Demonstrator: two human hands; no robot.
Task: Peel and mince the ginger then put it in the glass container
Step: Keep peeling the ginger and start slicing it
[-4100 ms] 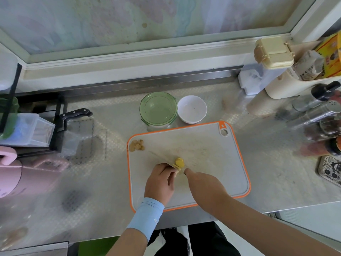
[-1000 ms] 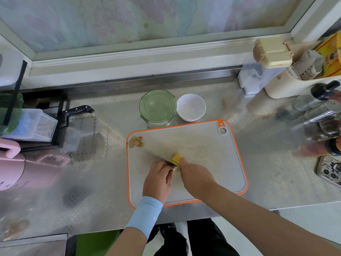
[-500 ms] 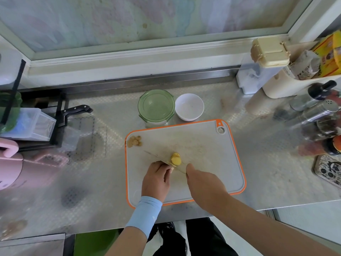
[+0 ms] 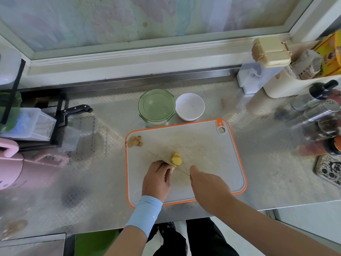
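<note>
1. Peeled yellow ginger knob (image 4: pixel 176 159) sits mid grey orange-rimmed cutting board (image 4: pixel 203 148); left hand (image 4: pixel 157 179) curls its fingers onto it, steadying.
2. Thin-bladed knife (image 4: pixel 182 171) lies across the board against the ginger; right hand (image 4: pixel 208 185) wraps the handle, likely to slice.
3. Green-lidded round glass container (image 4: pixel 156 106) stands just beyond the board, lid on.

The ginger (image 4: pixel 176 158) lies on the cutting board (image 4: pixel 212 145), with the glass container (image 4: pixel 156 105) and bowl (image 4: pixel 190 106) just behind it.

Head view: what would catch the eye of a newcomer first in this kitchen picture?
First comes the orange-rimmed cutting board at the counter's middle, where the left hand steadies a yellow ginger piece while the right hand holds a thin knife against it. Behind the board, a green-lidded glass container and a white bowl stand side by side. Tan ginger scraps lie in the board's far left corner.
</note>
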